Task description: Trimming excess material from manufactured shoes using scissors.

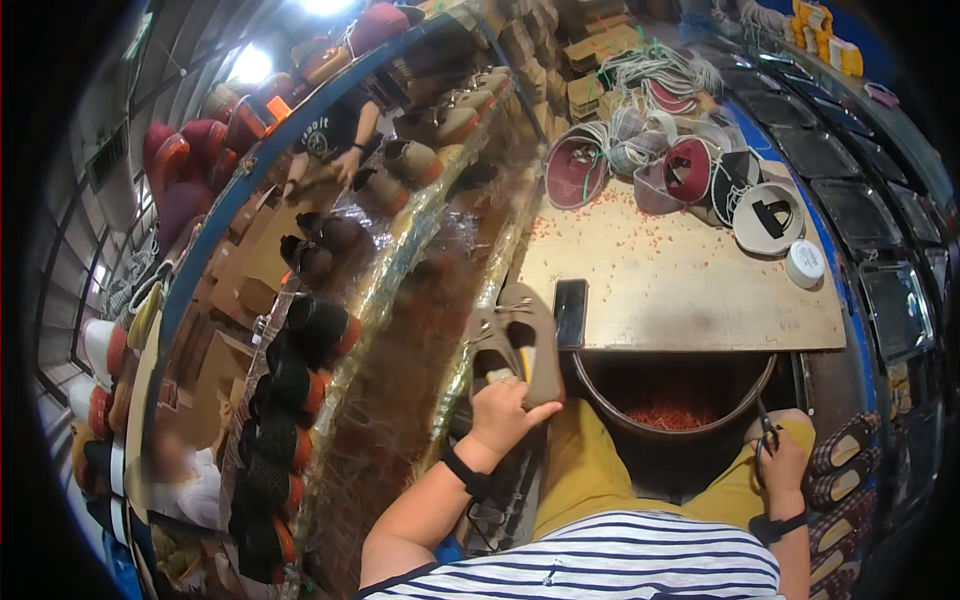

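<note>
My left hand point(503, 418) grips a pair of taupe shoes point(542, 352) at the heels, beside the near left corner of the worktable. The shoes lie side by side with toes pointing away, and a yellow strip shows inside one. Over my right knee, my right hand point(782, 465) is closed on scissors point(768, 432) with dark handles. Their blades point up and away, close to the rim of a round bin point(590, 388) that holds red-orange scraps. Just ahead of the shoes, a dark phone point(570, 312) rests on the table edge.
The wooden table point(680, 290) carries orange crumbs, shoe uppers point(577, 168), corded bundles and a white round tub point(805, 263). Leftward runs a rack with dark shoes point(280, 440) and film-wrapped rails. Patterned shoes point(845, 445) stand at my right. Two other people are beyond the rack.
</note>
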The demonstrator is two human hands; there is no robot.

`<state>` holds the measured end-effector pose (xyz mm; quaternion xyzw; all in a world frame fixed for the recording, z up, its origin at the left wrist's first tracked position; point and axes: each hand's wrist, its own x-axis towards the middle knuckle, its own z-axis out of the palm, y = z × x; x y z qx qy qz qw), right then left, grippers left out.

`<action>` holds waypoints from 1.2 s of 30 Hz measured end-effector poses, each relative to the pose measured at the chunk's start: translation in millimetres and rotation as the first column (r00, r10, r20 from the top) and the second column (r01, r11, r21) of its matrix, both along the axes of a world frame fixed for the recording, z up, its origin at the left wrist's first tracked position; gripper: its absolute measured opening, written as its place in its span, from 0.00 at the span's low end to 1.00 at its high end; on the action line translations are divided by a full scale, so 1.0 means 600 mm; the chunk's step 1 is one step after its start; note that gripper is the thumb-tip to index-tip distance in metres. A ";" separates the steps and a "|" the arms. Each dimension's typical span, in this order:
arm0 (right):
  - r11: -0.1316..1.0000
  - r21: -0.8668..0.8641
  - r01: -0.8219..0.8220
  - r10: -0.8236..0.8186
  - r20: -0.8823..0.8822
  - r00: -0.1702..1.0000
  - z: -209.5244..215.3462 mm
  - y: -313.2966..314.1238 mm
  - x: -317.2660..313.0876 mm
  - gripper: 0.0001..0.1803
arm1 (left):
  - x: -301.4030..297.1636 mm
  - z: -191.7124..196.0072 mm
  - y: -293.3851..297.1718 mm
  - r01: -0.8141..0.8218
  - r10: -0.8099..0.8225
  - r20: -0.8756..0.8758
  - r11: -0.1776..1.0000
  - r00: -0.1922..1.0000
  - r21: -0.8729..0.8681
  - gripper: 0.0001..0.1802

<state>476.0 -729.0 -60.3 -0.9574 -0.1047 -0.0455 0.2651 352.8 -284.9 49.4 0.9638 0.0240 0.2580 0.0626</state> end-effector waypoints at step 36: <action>0.952 -0.200 0.230 -0.179 0.244 0.953 -0.035 -0.015 0.038 0.19 | 0.321 -0.237 -0.130 0.321 -0.374 -0.277 0.921 0.885 -0.219 0.30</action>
